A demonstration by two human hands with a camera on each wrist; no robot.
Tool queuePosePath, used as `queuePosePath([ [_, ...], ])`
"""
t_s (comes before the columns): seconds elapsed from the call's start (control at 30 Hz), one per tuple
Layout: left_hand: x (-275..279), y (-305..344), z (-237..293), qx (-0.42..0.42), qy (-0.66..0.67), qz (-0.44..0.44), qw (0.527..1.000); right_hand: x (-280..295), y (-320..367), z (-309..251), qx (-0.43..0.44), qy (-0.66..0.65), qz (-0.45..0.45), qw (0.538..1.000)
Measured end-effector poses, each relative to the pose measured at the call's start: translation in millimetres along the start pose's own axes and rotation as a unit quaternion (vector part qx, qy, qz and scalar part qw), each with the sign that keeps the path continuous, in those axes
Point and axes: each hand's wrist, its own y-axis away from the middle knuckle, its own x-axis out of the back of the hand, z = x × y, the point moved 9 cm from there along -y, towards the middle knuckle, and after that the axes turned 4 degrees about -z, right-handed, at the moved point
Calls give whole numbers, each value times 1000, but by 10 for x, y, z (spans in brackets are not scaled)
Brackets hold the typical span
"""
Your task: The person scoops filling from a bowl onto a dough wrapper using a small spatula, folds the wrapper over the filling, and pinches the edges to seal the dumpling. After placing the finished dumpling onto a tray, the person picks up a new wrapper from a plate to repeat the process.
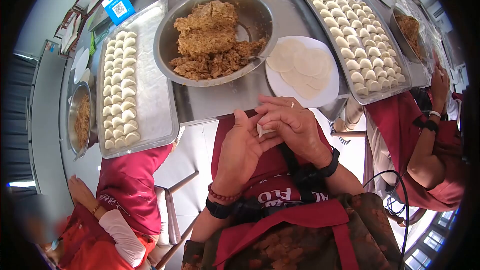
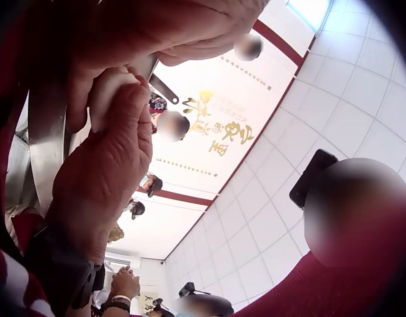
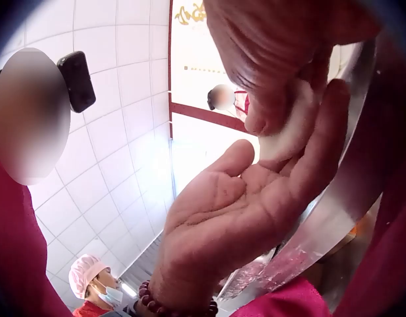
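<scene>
Both hands meet at a small, pale dumpling in front of the table's edge. My left hand lies palm up under it, fingers extended and thumb apart; in the right wrist view the dumpling rests along those fingers. From above, my right hand pinches the dumpling's edge. The left wrist view shows the right thumb pressed along the dumpling. Much of it is hidden by the fingers. Near the right hand is a white plate of round, flat wrappers.
A steel bowl of brown filling stands ahead. Trays hold rows of dumplings on the left and right. A blue QR-code card stands at the back left. People sit on both sides; a black cable loops at right.
</scene>
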Motion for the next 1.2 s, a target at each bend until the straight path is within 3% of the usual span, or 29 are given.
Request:
queuePosePath([
  [0.13, -11, 17, 43, -25, 27, 2, 999, -42, -17, -64, 15, 5, -28, 999],
  [0.33, 15, 8, 15, -35, 101, -18, 994, -33, 27, 127, -103, -195, 11, 975],
  [0.53, -21, 5, -1, -34, 129, -11, 991, -18, 25, 105, -32, -180, 12, 983],
  [0.63, -22, 7, -1, -36, 132, -18, 990, -4, 15, 23, 3, -102, -11, 995],
  [0.93, 21, 11, 14, -55, 153, -55, 985, 61, -10, -9, -35, -127, 6, 991],
  [1.13, -11, 5, 11, -73, 188, -24, 979, 12, -19, -118, 70, -29, 6, 997],
  [1.2, -6, -1, -17, -66, 197, -25, 978, 6, -15, -117, 69, -20, -5, 997],
])
